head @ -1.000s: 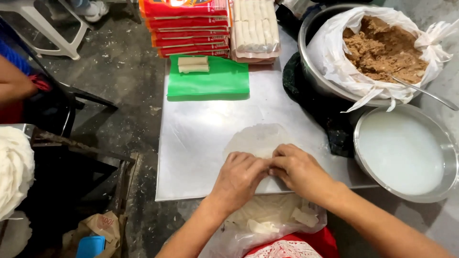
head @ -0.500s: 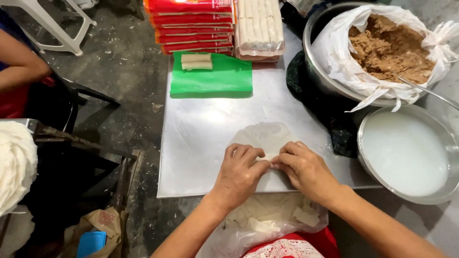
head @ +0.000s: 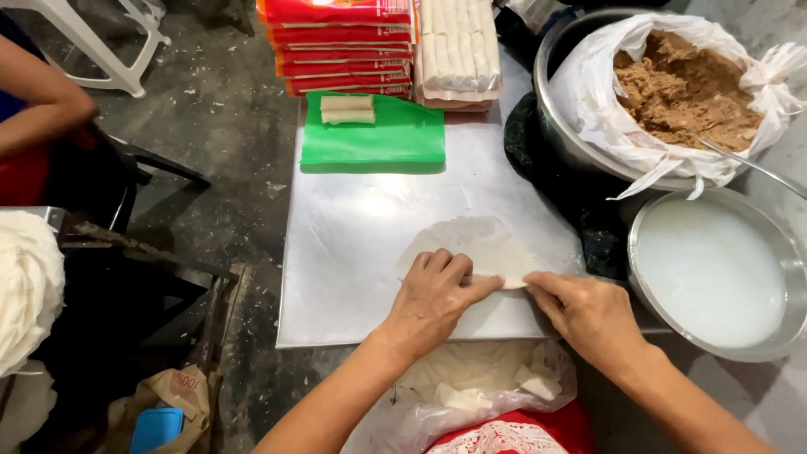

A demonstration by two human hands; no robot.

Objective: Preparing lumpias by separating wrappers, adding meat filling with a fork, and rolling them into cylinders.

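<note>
Both hands are down flat on the thin round wrapper (head: 475,245), pressing its near edge: left hand (head: 433,296) with fingers spread over the lower left of the sheet, right hand (head: 588,313) at the lower right, fingertips nearly meeting in the middle. Neither is clenched around anything, just palms and fingers pinning and folding the edge. Wrapper sits near the front of the shiny metal worktop (head: 353,252).

My take on doing this bit well: keep the pressure even across both hands so the fold comes up straight, and go gentle, that sheet looks thin enough to tear.

Right in front of the person is a plastic bag of more wrappers (head: 471,387). To the right, a metal bowl of milky white liquid (head: 710,269), and beyond it a bigger pot lined with a bag of brown filling (head: 681,88), spoon handle sticking out. Further back there's a green board (head: 378,139) with two finished rolls (head: 346,108), then stacked red packs (head: 340,42) and a tray of pale rolls (head: 458,42). Floor is rough concrete; another person's arm (head: 42,109) shows at far left.
</note>
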